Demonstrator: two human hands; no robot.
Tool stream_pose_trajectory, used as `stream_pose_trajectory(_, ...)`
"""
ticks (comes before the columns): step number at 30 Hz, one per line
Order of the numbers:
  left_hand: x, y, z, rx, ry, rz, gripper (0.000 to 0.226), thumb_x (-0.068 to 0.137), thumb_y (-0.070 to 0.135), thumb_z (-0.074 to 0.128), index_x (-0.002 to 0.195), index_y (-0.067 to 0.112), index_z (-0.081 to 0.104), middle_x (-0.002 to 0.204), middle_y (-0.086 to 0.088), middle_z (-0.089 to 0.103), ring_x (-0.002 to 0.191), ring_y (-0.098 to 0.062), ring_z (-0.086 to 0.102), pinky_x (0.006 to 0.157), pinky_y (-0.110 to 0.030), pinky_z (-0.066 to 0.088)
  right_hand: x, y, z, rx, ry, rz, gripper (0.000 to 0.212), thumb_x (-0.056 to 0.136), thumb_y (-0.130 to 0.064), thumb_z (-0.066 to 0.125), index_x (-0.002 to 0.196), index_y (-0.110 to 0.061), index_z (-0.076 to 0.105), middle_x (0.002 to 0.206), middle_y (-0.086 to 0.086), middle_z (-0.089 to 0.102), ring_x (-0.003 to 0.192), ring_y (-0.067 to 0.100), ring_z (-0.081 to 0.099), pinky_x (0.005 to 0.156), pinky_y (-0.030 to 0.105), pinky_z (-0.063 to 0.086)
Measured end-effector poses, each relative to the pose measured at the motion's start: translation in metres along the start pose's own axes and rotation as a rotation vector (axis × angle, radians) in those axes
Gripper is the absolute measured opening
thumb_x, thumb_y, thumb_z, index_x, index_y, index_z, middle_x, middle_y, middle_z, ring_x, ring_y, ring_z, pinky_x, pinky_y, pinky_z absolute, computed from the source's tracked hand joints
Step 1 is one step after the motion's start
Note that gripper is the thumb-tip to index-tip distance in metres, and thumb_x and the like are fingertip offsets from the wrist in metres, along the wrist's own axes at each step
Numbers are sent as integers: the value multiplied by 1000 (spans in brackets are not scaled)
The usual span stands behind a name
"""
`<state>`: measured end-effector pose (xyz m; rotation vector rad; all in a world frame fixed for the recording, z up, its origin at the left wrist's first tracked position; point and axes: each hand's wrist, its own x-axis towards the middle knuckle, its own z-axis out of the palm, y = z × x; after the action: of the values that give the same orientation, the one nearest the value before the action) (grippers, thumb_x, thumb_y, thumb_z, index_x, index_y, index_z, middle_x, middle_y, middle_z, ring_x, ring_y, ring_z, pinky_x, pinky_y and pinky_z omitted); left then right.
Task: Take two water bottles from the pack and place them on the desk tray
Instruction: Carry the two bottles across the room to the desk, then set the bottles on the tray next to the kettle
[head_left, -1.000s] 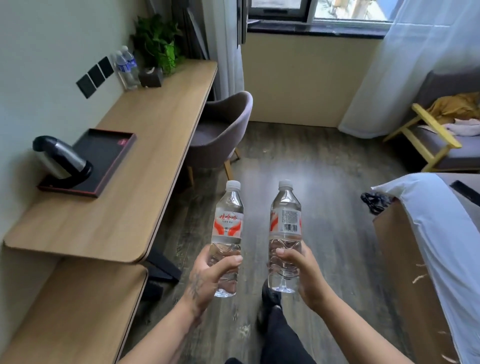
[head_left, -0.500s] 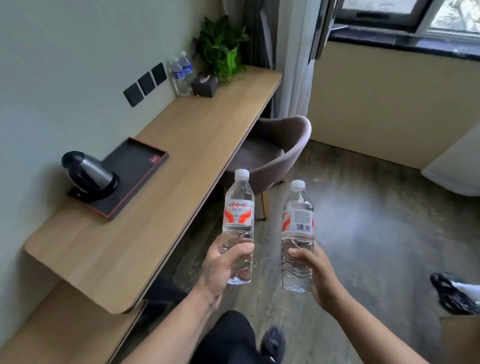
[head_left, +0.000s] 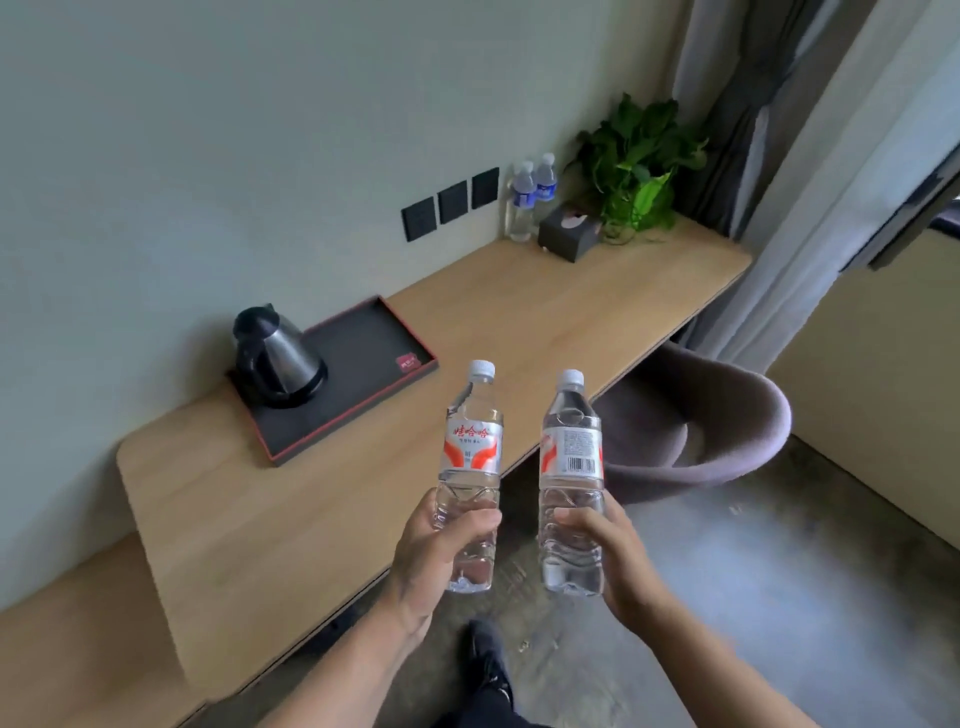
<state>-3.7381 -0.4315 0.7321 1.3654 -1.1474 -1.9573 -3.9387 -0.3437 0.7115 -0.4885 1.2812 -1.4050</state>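
Note:
My left hand (head_left: 434, 558) grips the lower half of an upright clear water bottle (head_left: 471, 447) with a white cap and a red-and-white label. My right hand (head_left: 610, 553) holds a second matching bottle (head_left: 571, 452), its barcode side toward me. Both bottles hang in the air over the desk's front edge, a hand's width apart. The black tray with a red rim (head_left: 374, 345) lies on the wooden desk (head_left: 545, 317) beyond and left of the bottles. A steel kettle (head_left: 278, 358) occupies the tray's left end; the right part is bare.
Two blue-label bottles (head_left: 530, 195), a dark tissue box (head_left: 569, 234) and a potted plant (head_left: 636, 161) stand at the desk's far end. A grey chair (head_left: 691, 431) is tucked under the desk to the right. A lower wooden shelf (head_left: 78, 649) sits at the near left.
The view has turned left and closed in on the desk. The tray and kettle now sit near centre, just beyond the bottles. Both hands keep the same hold.

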Motion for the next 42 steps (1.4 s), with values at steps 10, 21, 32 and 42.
stream_pose_trajectory(10,69,65,-9,-144,269,56,66,55,41,91,113,14,76,81,-2,80,69,-14,77,58,-26,60,139,-63,30,-105,-243,74,39,68,-28,81,106,-19,75,92,13,73,85,32,68,79,48,55)
stream_pose_trajectory(21,137,95,40,-272,566,61,54,59,49,89,106,24,79,84,0,83,73,-14,80,59,-20,59,268,-109,19,-289,-505,136,45,69,-31,82,111,-16,73,94,10,75,86,31,70,78,47,58)
stream_pose_trajectory(32,161,109,48,-380,642,45,43,59,47,91,98,31,82,86,-3,84,72,-16,81,58,-22,60,321,-115,34,-372,-680,204,53,66,-31,80,114,-9,71,97,9,76,85,24,70,76,38,58)
stream_pose_trajectory(42,185,121,-21,-347,576,82,45,71,36,88,109,14,77,85,-5,80,70,-19,76,62,-30,58,342,-108,89,-300,-648,208,38,71,-27,80,103,-9,71,86,11,68,76,26,64,65,34,58)
